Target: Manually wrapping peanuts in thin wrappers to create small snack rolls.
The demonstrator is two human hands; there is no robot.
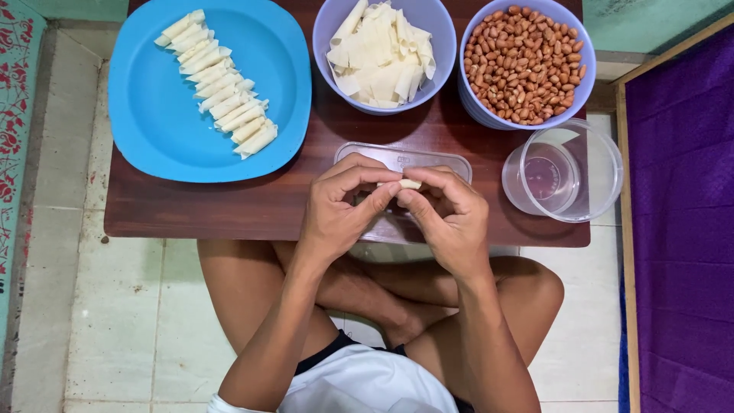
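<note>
Hands meet over the brown table [229,206]: the left hand [336,210] and right hand [451,218] both pinch one small white wrapper [410,183] above a clear tray [443,159]. Rolled wrappers [218,88] sit on the blue plate [153,130]. Peanuts [524,65] fill a bowl.

On the table [229,206], the plate [153,115] lies left of two bowls [329,46], the tub [596,176] rightmost.

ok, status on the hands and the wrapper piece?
Left hand and right hand pinch one small pale rolled wrapper together. Held above clear flat plastic lid on dark wooden table. Nothing in the way.
</note>
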